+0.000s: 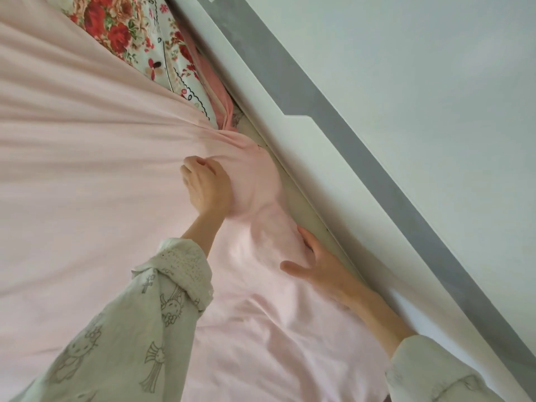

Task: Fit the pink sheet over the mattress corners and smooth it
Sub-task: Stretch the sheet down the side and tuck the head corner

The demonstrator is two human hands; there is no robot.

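The pink sheet covers most of the mattress and fans out in long folds from a bunched spot near the bed's edge. My left hand grips a gathered fold of the sheet at that bunched spot, fingers curled into the cloth. My right hand lies lower right at the mattress edge, thumb spread on top of the sheet. Its fingers reach under a raised bulge of the sheet next to the white bed frame, and their tips are hidden. The mattress itself is hidden under the cloth.
A white bed frame board runs diagonally along the mattress edge, with a grey strip and a pale wall beyond. A floral quilt and a darker pink cloth lie at the top, wedged against the frame.
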